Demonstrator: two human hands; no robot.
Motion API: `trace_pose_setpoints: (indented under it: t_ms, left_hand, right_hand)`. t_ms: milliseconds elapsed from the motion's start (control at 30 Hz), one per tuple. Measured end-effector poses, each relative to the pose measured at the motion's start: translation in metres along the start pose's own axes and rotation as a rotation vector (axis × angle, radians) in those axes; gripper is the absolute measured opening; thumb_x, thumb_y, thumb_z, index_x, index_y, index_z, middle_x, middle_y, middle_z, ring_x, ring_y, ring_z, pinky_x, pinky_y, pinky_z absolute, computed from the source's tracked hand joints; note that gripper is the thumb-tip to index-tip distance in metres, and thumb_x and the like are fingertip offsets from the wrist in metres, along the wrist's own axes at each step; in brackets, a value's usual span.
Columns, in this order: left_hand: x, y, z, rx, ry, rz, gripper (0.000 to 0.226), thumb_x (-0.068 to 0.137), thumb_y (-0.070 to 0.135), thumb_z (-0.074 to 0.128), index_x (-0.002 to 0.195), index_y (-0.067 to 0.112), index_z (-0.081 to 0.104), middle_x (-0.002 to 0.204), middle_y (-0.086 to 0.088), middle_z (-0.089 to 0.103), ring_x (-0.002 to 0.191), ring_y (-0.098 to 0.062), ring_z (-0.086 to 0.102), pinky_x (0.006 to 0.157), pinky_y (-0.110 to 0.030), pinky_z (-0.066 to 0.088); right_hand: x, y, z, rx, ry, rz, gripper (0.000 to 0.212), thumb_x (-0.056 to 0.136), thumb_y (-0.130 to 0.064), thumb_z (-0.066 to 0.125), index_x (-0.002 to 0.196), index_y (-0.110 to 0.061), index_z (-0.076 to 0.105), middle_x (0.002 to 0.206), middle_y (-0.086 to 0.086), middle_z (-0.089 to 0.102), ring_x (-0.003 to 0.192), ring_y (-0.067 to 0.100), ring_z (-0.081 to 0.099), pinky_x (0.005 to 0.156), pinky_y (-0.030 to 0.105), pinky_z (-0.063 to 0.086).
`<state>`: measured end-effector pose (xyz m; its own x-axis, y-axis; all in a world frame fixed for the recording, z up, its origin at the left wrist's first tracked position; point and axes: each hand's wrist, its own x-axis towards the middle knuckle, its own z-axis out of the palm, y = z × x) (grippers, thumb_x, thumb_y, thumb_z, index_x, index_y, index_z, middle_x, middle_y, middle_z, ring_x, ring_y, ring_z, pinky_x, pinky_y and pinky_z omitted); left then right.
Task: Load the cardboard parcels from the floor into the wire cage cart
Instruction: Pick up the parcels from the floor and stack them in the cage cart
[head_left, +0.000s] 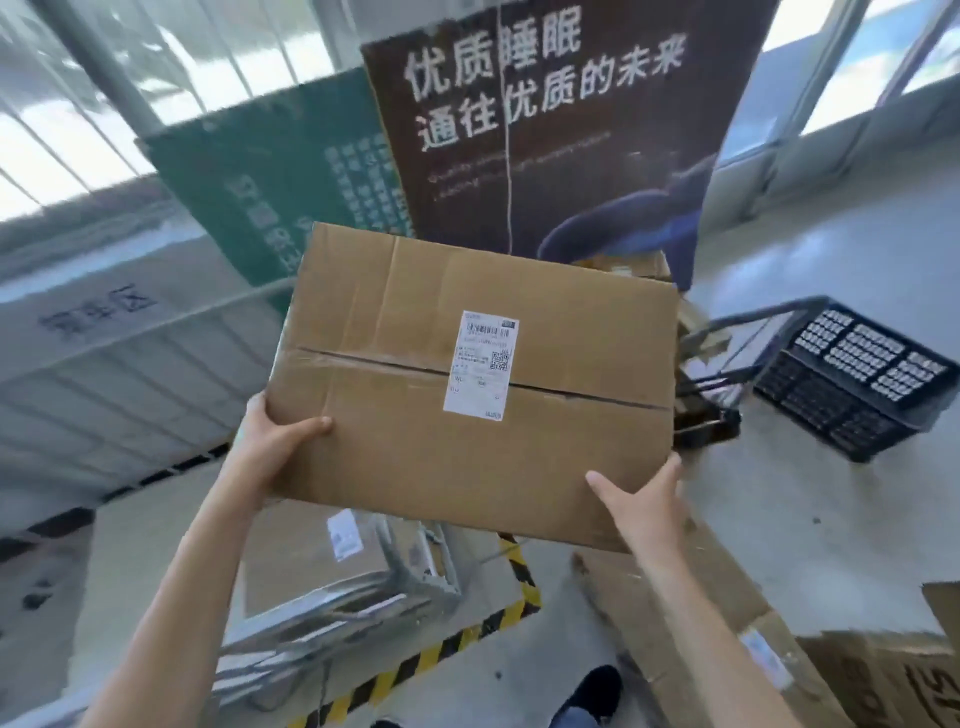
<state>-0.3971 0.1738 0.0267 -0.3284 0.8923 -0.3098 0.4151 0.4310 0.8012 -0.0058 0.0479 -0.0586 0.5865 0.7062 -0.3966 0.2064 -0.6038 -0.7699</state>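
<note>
Two hands grip one cardboard box (467, 384): left hand (275, 447) clasps its near-left corner, right hand (644, 499) its near-right corner.

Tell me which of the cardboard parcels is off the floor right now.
The big parcel with the white shipping label, held up by the left hand and right hand at its near corners. The flat parcel lower right lies on the floor.

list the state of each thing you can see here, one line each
cardboard parcel: lifted off the floor, flaps taped shut, label up
left hand: gripping the parcel's near left corner
right hand: gripping the parcel's near right corner
wire cage cart: below the parcel, a labelled box already inside
black crate: tilted on the floor
flat carton: lying on the floor
</note>
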Motion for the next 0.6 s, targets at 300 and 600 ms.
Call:
trace_pose_setpoints:
  t_ms: [300,600]
  left_hand:
    - [-0.034,-0.167,-0.286,-0.155,0.299,-0.166,0.091,0.048,0.041,0.092,0.125,0.021,0.047,0.113,-0.002,0.064,0.105,-0.026,0.063,0.09,-0.046,0.053]
    - [-0.049,-0.28,-0.398,-0.202,0.434,-0.36,0.109,0.041,0.05,0.088,0.135,0.017,0.045,0.124,-0.012,0.063,0.112,-0.035,0.06,0.098,-0.055,0.048]
  right_hand:
    - [-0.162,-0.093,0.2,-0.134,-0.26,-0.256,0.117,0.067,-0.056,0.081,0.153,-0.019,0.011,0.152,0.013,0.031,0.139,0.033,0.032,0.108,0.055,0.037]
    - [-0.242,-0.125,0.315,-0.26,-0.411,-0.355,0.111,0.069,-0.051,0.082,0.151,-0.016,0.015,0.148,0.017,0.037,0.133,0.035,0.041,0.105,0.052,0.041]
